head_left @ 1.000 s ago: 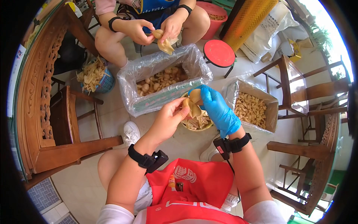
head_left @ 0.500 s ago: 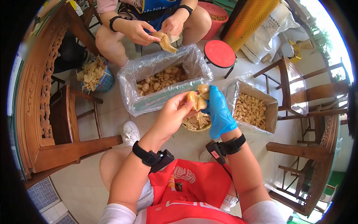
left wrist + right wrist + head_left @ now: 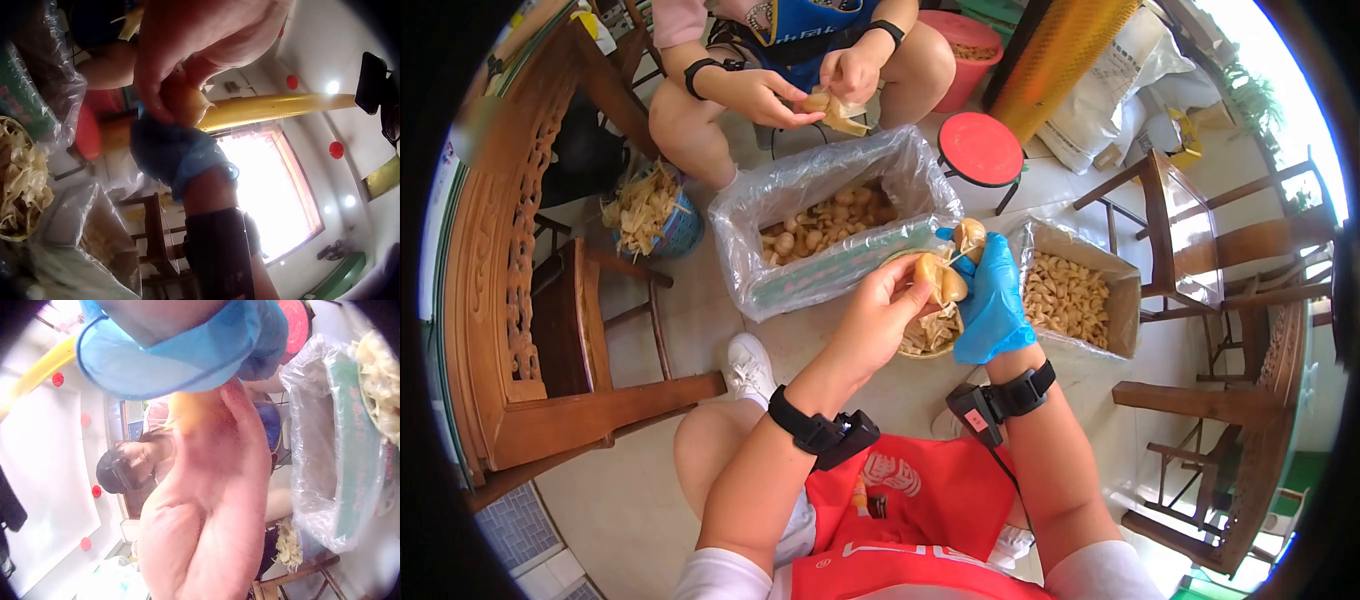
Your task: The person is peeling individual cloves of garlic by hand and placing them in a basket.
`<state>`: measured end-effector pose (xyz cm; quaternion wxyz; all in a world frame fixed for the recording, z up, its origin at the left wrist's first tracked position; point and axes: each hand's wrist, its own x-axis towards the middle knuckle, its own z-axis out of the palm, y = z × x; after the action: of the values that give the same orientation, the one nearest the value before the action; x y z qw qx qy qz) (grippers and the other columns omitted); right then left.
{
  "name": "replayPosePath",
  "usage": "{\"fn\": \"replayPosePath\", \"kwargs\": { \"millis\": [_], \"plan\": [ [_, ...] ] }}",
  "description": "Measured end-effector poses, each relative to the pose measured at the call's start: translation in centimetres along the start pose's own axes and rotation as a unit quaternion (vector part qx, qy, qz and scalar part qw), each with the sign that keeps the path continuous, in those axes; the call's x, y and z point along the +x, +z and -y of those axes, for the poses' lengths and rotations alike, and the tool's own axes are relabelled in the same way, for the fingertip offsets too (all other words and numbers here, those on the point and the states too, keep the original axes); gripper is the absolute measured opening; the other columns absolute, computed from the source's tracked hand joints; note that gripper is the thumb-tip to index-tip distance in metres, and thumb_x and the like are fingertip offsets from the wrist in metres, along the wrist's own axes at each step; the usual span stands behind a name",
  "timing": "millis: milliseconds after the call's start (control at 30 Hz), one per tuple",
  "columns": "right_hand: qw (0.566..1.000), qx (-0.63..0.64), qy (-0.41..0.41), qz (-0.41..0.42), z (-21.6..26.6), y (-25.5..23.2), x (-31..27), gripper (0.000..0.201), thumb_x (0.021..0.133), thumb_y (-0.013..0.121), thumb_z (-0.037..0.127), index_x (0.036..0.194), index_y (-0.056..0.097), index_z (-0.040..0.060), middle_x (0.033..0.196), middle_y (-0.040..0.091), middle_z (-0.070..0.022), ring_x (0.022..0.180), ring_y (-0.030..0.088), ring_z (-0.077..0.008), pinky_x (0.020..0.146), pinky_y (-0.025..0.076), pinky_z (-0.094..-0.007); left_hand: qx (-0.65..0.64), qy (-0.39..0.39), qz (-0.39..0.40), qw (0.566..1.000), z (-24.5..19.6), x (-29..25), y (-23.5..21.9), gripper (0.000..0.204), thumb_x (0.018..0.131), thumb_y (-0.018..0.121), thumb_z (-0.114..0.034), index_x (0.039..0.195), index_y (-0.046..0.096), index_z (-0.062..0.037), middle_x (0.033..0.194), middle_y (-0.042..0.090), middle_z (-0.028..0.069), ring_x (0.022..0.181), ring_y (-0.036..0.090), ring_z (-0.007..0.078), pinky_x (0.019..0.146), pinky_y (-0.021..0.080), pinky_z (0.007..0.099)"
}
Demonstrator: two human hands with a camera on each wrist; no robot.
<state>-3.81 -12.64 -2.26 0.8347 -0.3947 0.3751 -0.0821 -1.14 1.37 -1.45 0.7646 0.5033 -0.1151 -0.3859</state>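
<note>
Fingers and thumb of my bare left hand (image 3: 875, 318) pinch a clump of yellowish garlic cloves (image 3: 940, 278) in front of me. My right hand (image 3: 994, 308), in a blue glove, grips another piece of garlic (image 3: 970, 236) right beside it. In the left wrist view, the garlic (image 3: 187, 103) sits between the bare fingertips, with the dark blue glove (image 3: 165, 147) just below. The right wrist view shows the glove (image 3: 169, 359) covering most of the garlic. Under my hands stands a round basket (image 3: 927, 354) filled with papery peelings (image 3: 935, 330).
A plastic-lined box (image 3: 800, 292) holds whole bulbs; another box (image 3: 1127, 325) at right holds loose cloves (image 3: 1065, 300). Opposite, a seated person handles garlic (image 3: 837, 112). A blue basket (image 3: 680, 232) of peelings, a red stool (image 3: 980, 150) and wooden chairs (image 3: 1190, 235) stand around.
My gloved hand has turned and dropped slightly, and its garlic piece now shows above the left hand's clump. Both hands have shifted a little to the right. The other person's hands moved slightly.
</note>
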Motion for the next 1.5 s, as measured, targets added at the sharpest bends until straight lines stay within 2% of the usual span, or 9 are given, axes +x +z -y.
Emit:
{"fn": "replayPosePath", "kwargs": {
  "millis": [167, 433, 600, 733, 933, 1000, 1200, 1367, 1500],
  "plan": [
    [0.997, 0.04, -0.051, -0.029, 2.8, -2.1, 1.4, 0.043, 0.095, 0.036, 0.038, 0.103, 0.056, 0.0007, 0.061, 0.036, 0.0056, 0.05, 0.03, -0.0062, 0.048, 0.029, -0.0192, -0.042, 0.03, -0.033, 0.998, -0.8, -0.7, -1.3, 0.034, 0.096, 0.045, -0.018, 0.121, 0.045, 0.0042, 0.116, 0.053, 0.0121, 0.106, 0.054, 0.0188, 0.095, 0.045, 0.035],
    [0.963, -0.221, -0.062, 0.14, 3.3, -0.9, 0.9, 0.05, 0.091, 0.044, 0.051, 0.092, 0.061, 0.0031, 0.064, 0.056, -0.0047, 0.052, 0.047, -0.0103, 0.049, 0.038, -0.0232, -0.205, -0.038, -0.047, 0.977, -2.0, -1.3, -3.2, 0.028, 0.095, 0.045, -0.027, 0.108, 0.051, -0.0024, 0.102, 0.057, 0.0103, 0.1, 0.057, 0.0244, 0.093, 0.046, 0.0414],
    [0.919, -0.319, -0.004, 0.234, 2.9, 0.3, 0.8, 0.048, 0.087, 0.054, 0.048, 0.099, 0.064, 0.0029, 0.067, 0.052, -0.0004, 0.057, 0.043, -0.008, 0.053, 0.037, -0.0234, 0.178, -0.029, -0.131, 0.975, -3.9, -1.3, -2.2, 0.038, 0.086, 0.064, -0.028, 0.114, 0.052, -0.0059, 0.095, 0.056, 0.005, 0.078, 0.06, 0.0137, 0.057, 0.05, 0.0254],
    [0.889, -0.319, -0.015, 0.327, 2.1, 0.6, 0.2, 0.047, 0.089, 0.056, 0.042, 0.111, 0.06, 0.0005, 0.081, 0.055, -0.0012, 0.068, 0.043, -0.0075, 0.057, 0.039, -0.022, 0.288, 0.011, -0.104, 0.952, -4.1, -0.6, -2.4, 0.043, 0.087, 0.063, -0.027, 0.121, 0.049, -0.0043, 0.098, 0.057, 0.0048, 0.077, 0.06, 0.013, 0.057, 0.049, 0.0256],
    [0.93, -0.24, -0.077, 0.268, 1.8, 1.0, -1.6, 0.049, 0.086, 0.063, 0.028, 0.123, 0.051, -0.0025, 0.092, 0.061, -0.0063, 0.077, 0.054, -0.0098, 0.067, 0.047, -0.0251, 0.241, -0.021, -0.037, 0.97, -1.4, 0.6, -3.9, 0.039, 0.092, 0.055, -0.027, 0.123, 0.049, -0.0045, 0.104, 0.056, 0.0058, 0.079, 0.06, 0.0114, 0.053, 0.049, 0.0247],
    [0.926, -0.24, -0.071, 0.283, 1.7, 0.6, -0.7, 0.049, 0.086, 0.063, 0.026, 0.124, 0.051, -0.0023, 0.094, 0.061, -0.007, 0.078, 0.056, -0.0103, 0.068, 0.048, -0.0254, 0.265, 0.12, -0.008, 0.957, -0.5, 1.2, -3.9, 0.039, 0.093, 0.053, -0.029, 0.123, 0.048, -0.0049, 0.104, 0.056, 0.0052, 0.08, 0.06, 0.0112, 0.052, 0.049, 0.0247],
    [0.923, -0.183, -0.134, 0.311, 1.4, 0.6, -0.9, 0.041, 0.085, 0.064, 0.018, 0.121, 0.054, 0.0004, 0.09, 0.062, -0.0053, 0.074, 0.057, -0.0091, 0.066, 0.049, -0.0254, 0.134, 0.026, -0.081, 0.987, -2.4, 0.7, -3.2, 0.04, 0.094, 0.05, -0.031, 0.125, 0.045, -0.0071, 0.106, 0.056, 0.0038, 0.078, 0.059, 0.0113, 0.057, 0.051, 0.0249],
    [0.819, -0.404, -0.36, 0.193, 0.9, 1.1, -1.2, 0.033, 0.081, 0.067, 0.014, 0.113, 0.061, 0.006, 0.091, 0.065, -0.0059, 0.07, 0.056, -0.0092, 0.065, 0.048, -0.0255, 0.145, 0.02, -0.102, 0.984, -2.3, -0.3, -3.0, 0.04, 0.093, 0.051, -0.032, 0.123, 0.046, -0.0069, 0.104, 0.056, 0.0032, 0.078, 0.058, 0.01, 0.057, 0.051, 0.024],
    [0.842, -0.361, -0.347, 0.201, 0.5, 1.7, -1.7, 0.03, 0.08, 0.067, 0.011, 0.109, 0.063, 0.0047, 0.088, 0.064, -0.0074, 0.069, 0.057, -0.0131, 0.065, 0.048, -0.0263, 0.196, 0.035, -0.09, 0.976, -2.5, -0.5, -3.3, 0.037, 0.091, 0.056, -0.029, 0.118, 0.05, -0.0054, 0.1, 0.058, 0.0035, 0.082, 0.056, 0.0089, 0.06, 0.05, 0.0253]
  ]
}}
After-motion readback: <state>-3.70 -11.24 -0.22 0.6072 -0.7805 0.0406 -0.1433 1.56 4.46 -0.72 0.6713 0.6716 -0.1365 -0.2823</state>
